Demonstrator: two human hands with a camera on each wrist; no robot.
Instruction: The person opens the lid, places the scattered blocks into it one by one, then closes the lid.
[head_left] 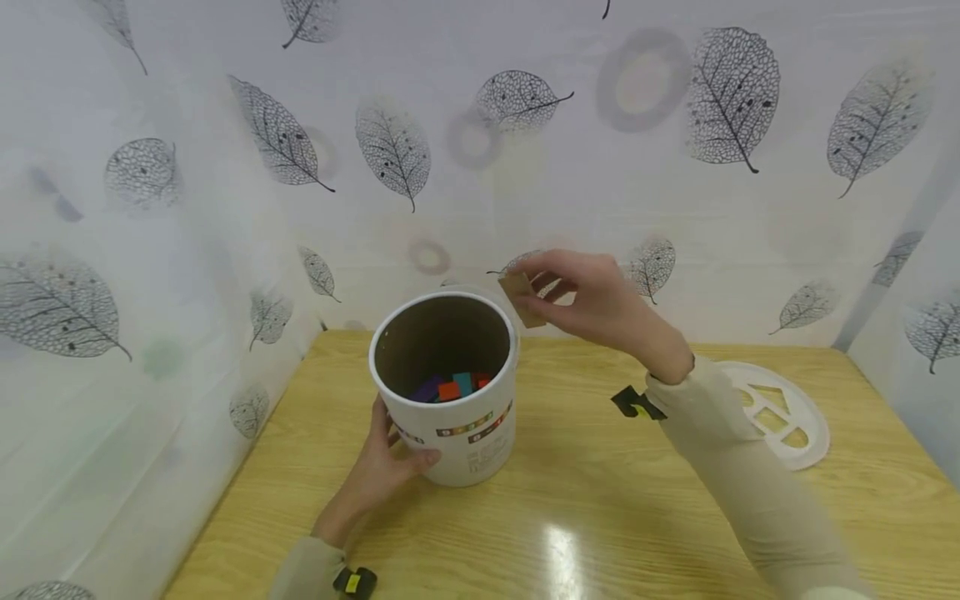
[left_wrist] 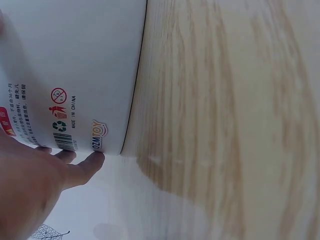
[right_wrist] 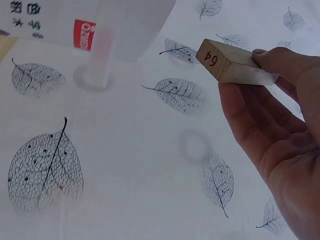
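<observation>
A white toy bucket (head_left: pixel 450 433) stands on the wooden table with its mouth open and several coloured blocks (head_left: pixel 453 387) at the bottom. My left hand (head_left: pixel 386 467) grips its lower left side, thumb on the front and fingers round the side. The left wrist view shows that hand (left_wrist: pixel 40 180) against the printed bucket wall (left_wrist: pixel 75 60). Just right of the rim and above it, my right hand (head_left: pixel 585 296) pinches a plain wooden block (head_left: pixel 522 300) between thumb and fingers. In the right wrist view the block (right_wrist: pixel 237 62) has a number stamped on its end.
A white round lid with shaped cut-outs (head_left: pixel 813 429) lies on the table at the right, partly behind the right sleeve (head_left: pixel 738 467). Leaf-patterned sheeting (head_left: pixel 465 200) hangs behind the table (head_left: pixel 600 517) and along both sides.
</observation>
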